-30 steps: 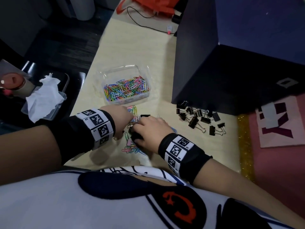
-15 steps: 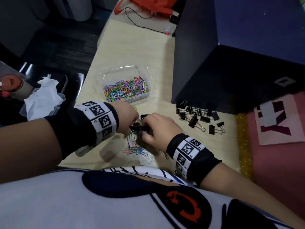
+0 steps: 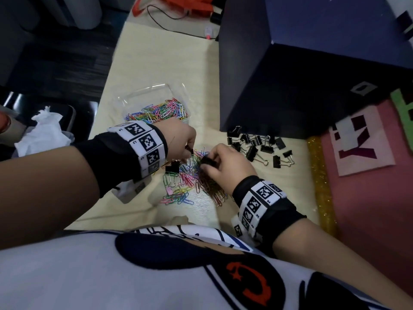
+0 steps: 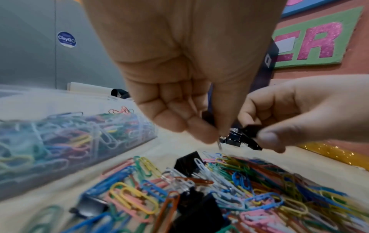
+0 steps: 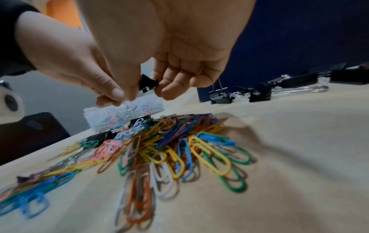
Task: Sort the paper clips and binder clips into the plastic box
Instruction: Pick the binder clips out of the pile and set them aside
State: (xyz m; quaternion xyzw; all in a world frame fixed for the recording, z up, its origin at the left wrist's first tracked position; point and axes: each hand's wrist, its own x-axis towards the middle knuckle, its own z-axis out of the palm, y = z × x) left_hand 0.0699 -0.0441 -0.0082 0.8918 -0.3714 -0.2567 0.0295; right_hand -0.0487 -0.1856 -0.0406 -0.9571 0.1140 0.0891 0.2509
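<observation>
A clear plastic box (image 3: 156, 95) at the back left of the desk holds many coloured paper clips (image 3: 161, 111); it also shows as the plastic box (image 4: 79, 134) and plastic box (image 5: 119, 116) in the wrist views. A loose pile of paper clips (image 3: 185, 182) lies in front of me, with black binder clips (image 3: 172, 168) mixed in. Just above the pile, my right hand (image 3: 207, 162) pinches a black binder clip (image 5: 147, 85). Close to its left, my left hand (image 3: 190, 148) pinches a pale paper clip (image 5: 128, 104). Several more binder clips (image 3: 259, 146) lie to the right.
A tall dark blue box (image 3: 290, 86) stands right behind the binder clips. A gold glitter strip (image 3: 319, 175) and a pink board (image 3: 368, 175) edge the desk on the right. A black chair with white tissue (image 3: 44, 130) is off the desk's left edge.
Both hands were down in the pile, then held one binder clip between them. Now they have parted slightly: the right keeps the binder clip, the left holds a paper clip.
</observation>
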